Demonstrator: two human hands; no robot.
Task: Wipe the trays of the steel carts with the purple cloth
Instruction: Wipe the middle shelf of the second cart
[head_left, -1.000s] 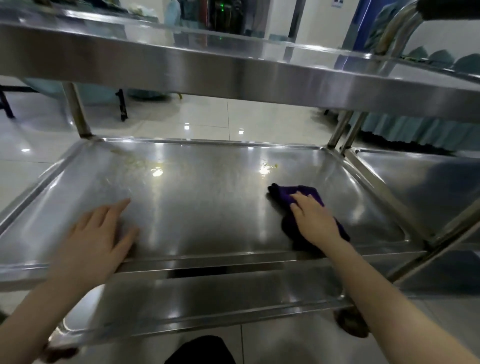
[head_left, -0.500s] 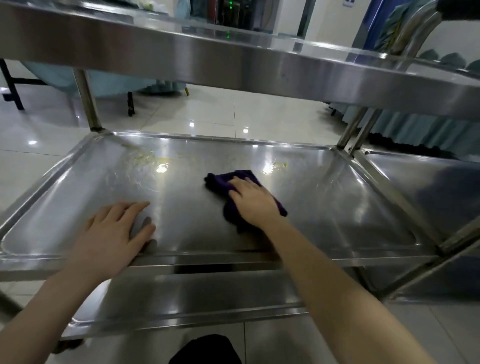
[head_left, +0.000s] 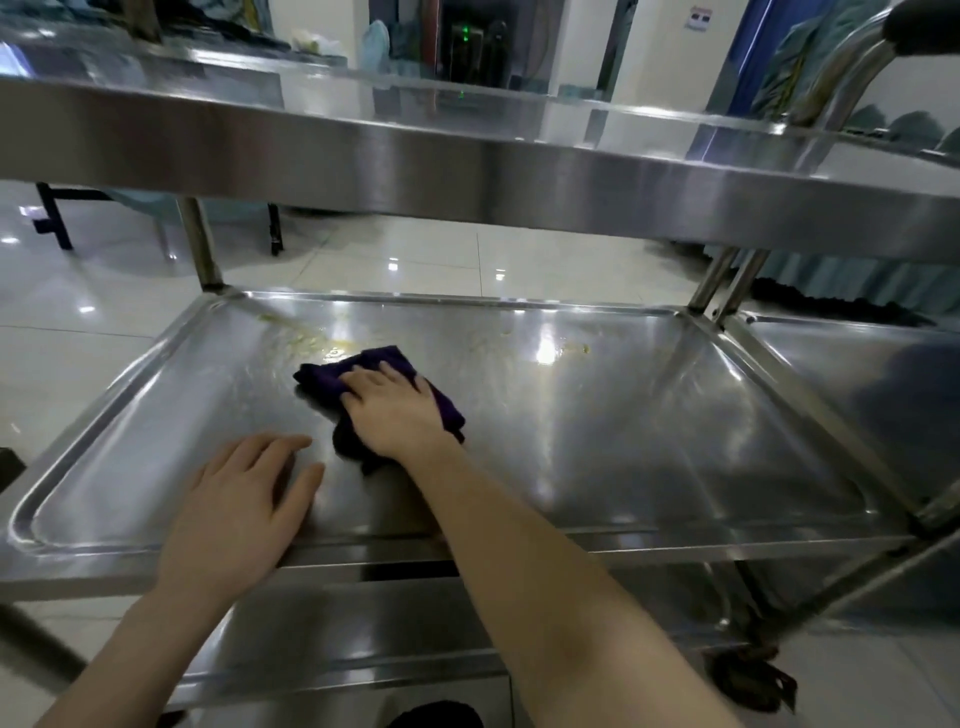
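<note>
While the left hand (head_left: 236, 512) lies flat with fingers spread on the near edge of the middle tray (head_left: 649, 467), the right hand (head_left: 395, 410) presses a crumpled dark purple cloth (head_left: 322, 376) onto the tray's left-centre, just below yellowish residue (head_left: 301, 340).

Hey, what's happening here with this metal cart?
A person is wiping the shiny middle steel tray of a steel cart. Their right hand presses a dark purple cloth flat against the tray near its centre. The left hand rests flat on the tray by its near edge. Yellowish smears lie just beyond the cloth, not yet wiped.
</note>
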